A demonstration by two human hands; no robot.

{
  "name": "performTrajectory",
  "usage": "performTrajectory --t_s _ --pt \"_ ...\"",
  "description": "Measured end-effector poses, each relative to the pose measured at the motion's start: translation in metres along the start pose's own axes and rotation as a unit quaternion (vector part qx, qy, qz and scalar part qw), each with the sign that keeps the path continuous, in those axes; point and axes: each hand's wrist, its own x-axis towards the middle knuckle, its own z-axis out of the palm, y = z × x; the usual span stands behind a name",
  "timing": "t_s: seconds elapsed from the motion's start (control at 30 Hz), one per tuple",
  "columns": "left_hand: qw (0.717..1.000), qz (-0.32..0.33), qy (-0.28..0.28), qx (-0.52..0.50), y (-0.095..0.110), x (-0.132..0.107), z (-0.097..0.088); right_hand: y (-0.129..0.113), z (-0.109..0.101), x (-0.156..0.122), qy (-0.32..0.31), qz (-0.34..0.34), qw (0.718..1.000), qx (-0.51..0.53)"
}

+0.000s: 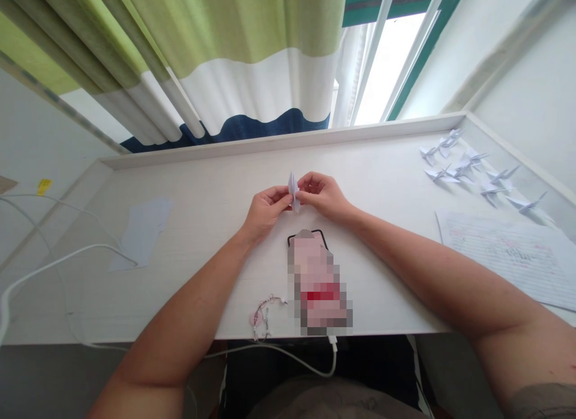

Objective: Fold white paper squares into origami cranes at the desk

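Between my two hands, above the middle of the white desk (216, 185), a piece of folded white paper (292, 182) stands upright with a pointed top. My left hand (267, 210) pinches its left side between thumb and fingers. On the other side, my right hand (324, 195) grips it with the thumb and a curled forefinger. Several finished paper cranes (465, 167) rest at the far right of the desk. Just below my hands lies a phone (317, 281), its screen blurred out.
A charging cable (333, 347) runs from the phone over the front edge. Beside it lies a beaded strap (270, 300). White paper sheets (146, 227) lie at left, with another cable (67, 260) across them. A written sheet (508, 254) is at right. Behind hangs a curtain (261, 65).
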Motion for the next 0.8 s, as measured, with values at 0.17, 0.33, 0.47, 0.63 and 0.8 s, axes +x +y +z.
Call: performTrajectory --t_s 0.17,0.33,0.47,0.63,0.8 --pt "1.0 -0.006 -0.008 -0.002 0.0017 -0.0004 0.0002 -0.0023 -0.0003 -0.0011 0.009 0.01 1.0 -0.013" --pt "1.0 -0.006 -0.006 -0.006 0.002 -0.0011 -0.0006 -0.0025 0.0 -0.0003 0.005 0.011 1.0 0.009" --pt "1.0 -0.008 -0.01 -0.016 0.0024 -0.0013 -0.0023 -0.0029 -0.0005 0.0004 0.004 0.01 1.0 0.019" --pt "1.0 -0.004 -0.005 -0.015 0.0025 -0.0017 -0.0033 -0.0036 -0.0018 0.0 0.0 0.016 1.0 0.016" --pt "1.0 -0.004 -0.006 -0.005 0.0018 -0.002 -0.0036 -0.0034 -0.0019 0.0002 -0.006 0.021 1.0 0.021"
